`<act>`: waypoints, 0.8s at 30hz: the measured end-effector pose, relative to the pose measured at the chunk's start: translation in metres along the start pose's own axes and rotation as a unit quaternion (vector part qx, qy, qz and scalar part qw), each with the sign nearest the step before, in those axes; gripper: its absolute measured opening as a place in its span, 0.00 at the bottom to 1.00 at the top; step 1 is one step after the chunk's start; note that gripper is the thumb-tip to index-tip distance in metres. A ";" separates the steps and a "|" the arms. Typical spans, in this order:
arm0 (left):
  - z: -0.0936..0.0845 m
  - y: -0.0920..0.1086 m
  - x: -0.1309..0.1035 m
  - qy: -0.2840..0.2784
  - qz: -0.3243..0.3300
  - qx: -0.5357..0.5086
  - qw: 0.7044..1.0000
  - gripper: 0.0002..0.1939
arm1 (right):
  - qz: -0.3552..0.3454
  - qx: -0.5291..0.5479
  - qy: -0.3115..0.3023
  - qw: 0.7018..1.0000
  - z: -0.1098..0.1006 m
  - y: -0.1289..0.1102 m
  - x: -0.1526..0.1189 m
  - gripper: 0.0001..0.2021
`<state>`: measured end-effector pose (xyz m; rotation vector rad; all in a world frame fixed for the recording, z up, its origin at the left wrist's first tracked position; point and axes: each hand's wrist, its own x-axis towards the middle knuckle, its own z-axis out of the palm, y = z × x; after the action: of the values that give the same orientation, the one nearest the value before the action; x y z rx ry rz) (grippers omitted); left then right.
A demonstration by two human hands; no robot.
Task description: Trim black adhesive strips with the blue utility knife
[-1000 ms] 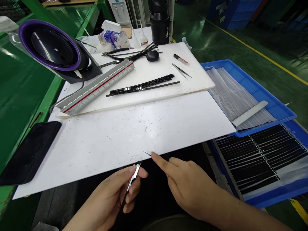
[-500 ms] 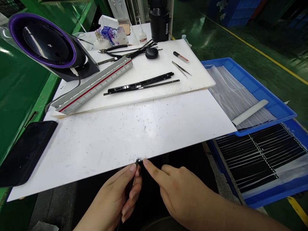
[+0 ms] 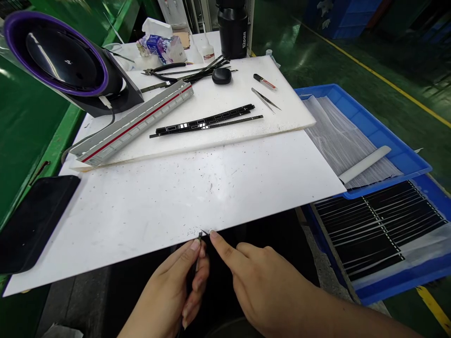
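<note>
At the near edge of the white board (image 3: pixel 169 197), my left hand (image 3: pixel 176 281) pinches a thin dark strip (image 3: pixel 200 236) between thumb and fingers. Only its short top end shows; the rest runs down behind the fingers. My right hand (image 3: pixel 264 277) is closed, with its index finger stretched along a thin pointed dark tool (image 3: pixel 205 232). Just the tool's tip sticks out beyond the fingertip, close to the strip's end. Whether the two touch, I cannot tell. Tiny dark shavings (image 3: pixel 193 232) lie on the board near them.
On a white foam slab (image 3: pixel 282 103) lie black strips (image 3: pixel 204 123), tweezers (image 3: pixel 264 99), pliers (image 3: pixel 165 70) and a grey ruler (image 3: pixel 141 122). A purple-rimmed fan (image 3: pixel 63 61) and a phone (image 3: pixel 38 220) are at left; blue trays (image 3: pixel 373 126) stand at right.
The tool's tip has turned and now shows clearly, pointing up and left beside the strip's end. The left hand has shifted slightly right, and the view has moved a little.
</note>
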<state>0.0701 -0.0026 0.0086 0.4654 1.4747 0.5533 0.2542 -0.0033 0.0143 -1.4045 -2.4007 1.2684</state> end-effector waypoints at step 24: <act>0.002 0.004 -0.004 0.004 -0.029 0.003 1.000 0.27 | -0.016 -0.067 0.011 0.998 -0.005 -0.004 0.001 0.36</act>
<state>0.0721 -0.0019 0.0139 0.4232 1.4941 0.5051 0.2529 -0.0008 0.0198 -1.3981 -2.5248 1.0972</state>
